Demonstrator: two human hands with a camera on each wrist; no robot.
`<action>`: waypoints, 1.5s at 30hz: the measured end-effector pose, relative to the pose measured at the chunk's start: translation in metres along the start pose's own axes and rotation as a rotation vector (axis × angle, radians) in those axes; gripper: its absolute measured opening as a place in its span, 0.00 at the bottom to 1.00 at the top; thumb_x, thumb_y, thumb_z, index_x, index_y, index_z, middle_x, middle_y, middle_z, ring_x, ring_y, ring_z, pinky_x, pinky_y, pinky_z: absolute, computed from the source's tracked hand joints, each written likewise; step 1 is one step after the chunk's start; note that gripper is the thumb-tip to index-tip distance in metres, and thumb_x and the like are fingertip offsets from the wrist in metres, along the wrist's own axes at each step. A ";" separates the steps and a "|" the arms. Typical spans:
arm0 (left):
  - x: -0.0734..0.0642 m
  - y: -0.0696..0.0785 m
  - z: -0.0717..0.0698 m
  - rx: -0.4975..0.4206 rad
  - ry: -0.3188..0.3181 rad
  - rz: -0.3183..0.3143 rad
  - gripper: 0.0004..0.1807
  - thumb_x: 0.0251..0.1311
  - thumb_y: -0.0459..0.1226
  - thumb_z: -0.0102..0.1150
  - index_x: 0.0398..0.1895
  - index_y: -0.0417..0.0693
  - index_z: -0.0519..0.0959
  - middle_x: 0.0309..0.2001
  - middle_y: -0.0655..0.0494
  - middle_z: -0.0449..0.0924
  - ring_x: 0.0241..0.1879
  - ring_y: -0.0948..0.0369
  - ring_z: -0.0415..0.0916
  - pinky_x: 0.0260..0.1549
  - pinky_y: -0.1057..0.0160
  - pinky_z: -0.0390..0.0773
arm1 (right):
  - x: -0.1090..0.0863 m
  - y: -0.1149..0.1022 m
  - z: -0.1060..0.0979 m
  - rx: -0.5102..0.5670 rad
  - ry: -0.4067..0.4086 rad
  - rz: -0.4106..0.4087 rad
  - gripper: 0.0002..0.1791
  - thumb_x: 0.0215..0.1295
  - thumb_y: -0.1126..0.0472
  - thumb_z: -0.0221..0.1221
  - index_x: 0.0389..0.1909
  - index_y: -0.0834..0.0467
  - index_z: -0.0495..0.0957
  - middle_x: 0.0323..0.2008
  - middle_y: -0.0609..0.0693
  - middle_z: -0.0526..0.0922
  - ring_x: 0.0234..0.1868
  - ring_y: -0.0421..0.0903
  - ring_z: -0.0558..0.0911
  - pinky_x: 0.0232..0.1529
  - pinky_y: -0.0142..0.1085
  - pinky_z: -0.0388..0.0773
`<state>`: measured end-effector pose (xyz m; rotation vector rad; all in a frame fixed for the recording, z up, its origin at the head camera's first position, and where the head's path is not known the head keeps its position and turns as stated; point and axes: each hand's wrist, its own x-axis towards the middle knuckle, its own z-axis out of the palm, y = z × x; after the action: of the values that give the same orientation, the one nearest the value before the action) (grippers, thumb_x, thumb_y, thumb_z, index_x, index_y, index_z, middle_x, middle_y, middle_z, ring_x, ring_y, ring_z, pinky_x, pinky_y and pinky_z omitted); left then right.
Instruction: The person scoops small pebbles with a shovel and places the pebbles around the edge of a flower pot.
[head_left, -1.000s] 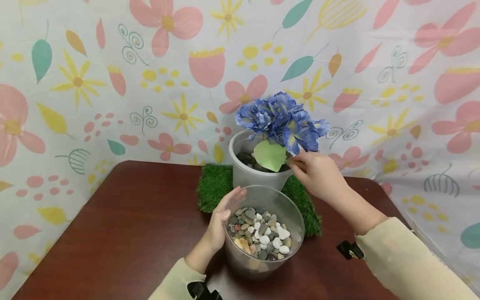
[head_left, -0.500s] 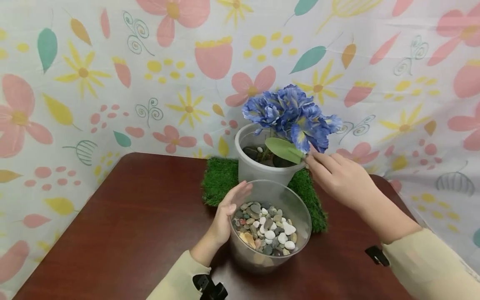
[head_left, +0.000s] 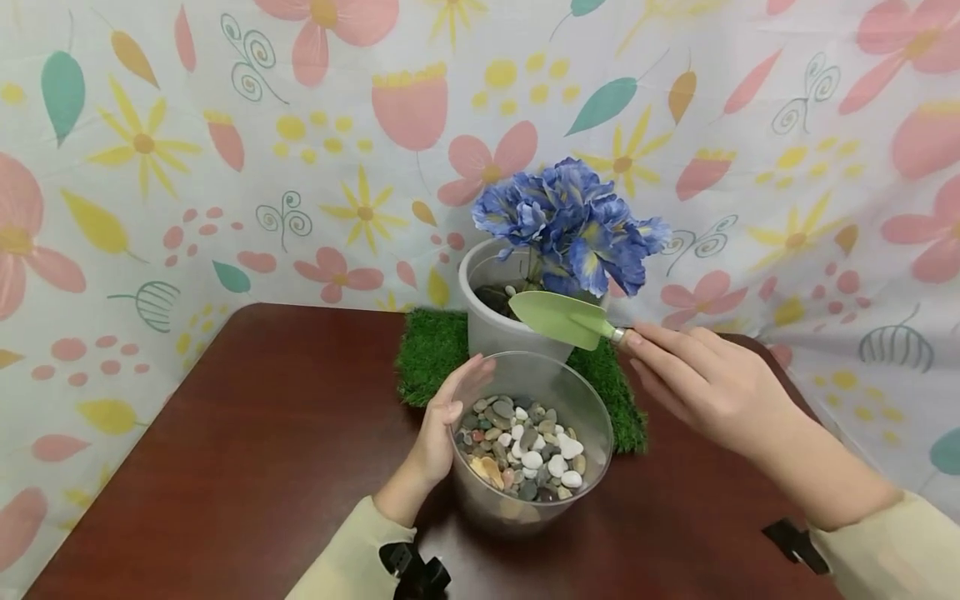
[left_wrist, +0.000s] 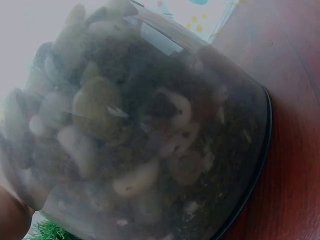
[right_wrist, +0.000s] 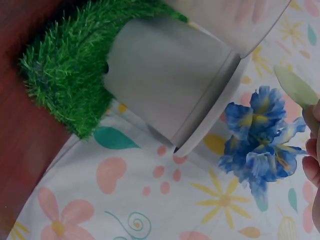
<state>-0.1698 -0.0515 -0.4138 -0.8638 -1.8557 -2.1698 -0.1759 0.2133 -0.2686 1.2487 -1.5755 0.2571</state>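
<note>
While a cloth backs the table, a grass mat bears the white pot of blue flowers; the clear tub stands just in front. The left hand rests against the tub, fingers extended; the right hand grips the trowel — held in front of the pot's rim. Stones — grey, white, tan — lie in the tub.

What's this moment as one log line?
left hand: touches clear container of pebbles; right hand: grips green trowel; white flowerpot: on artificial grass mat, with blue flowers

Pale-green trowel — blue flowers — floral backdrop
</note>
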 end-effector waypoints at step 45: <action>0.001 0.000 -0.002 0.014 -0.010 -0.040 0.36 0.58 0.38 0.25 0.71 0.31 0.50 0.67 0.29 0.58 0.66 0.36 0.57 0.65 0.36 0.55 | -0.019 -0.006 0.011 0.206 -0.484 0.181 0.25 0.72 0.48 0.41 0.39 0.55 0.85 0.35 0.45 0.85 0.36 0.41 0.82 0.31 0.36 0.79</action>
<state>-0.1708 -0.0535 -0.4132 -0.8428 -1.9073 -2.1766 -0.1792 0.2140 -0.2914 1.3973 -2.1268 0.2473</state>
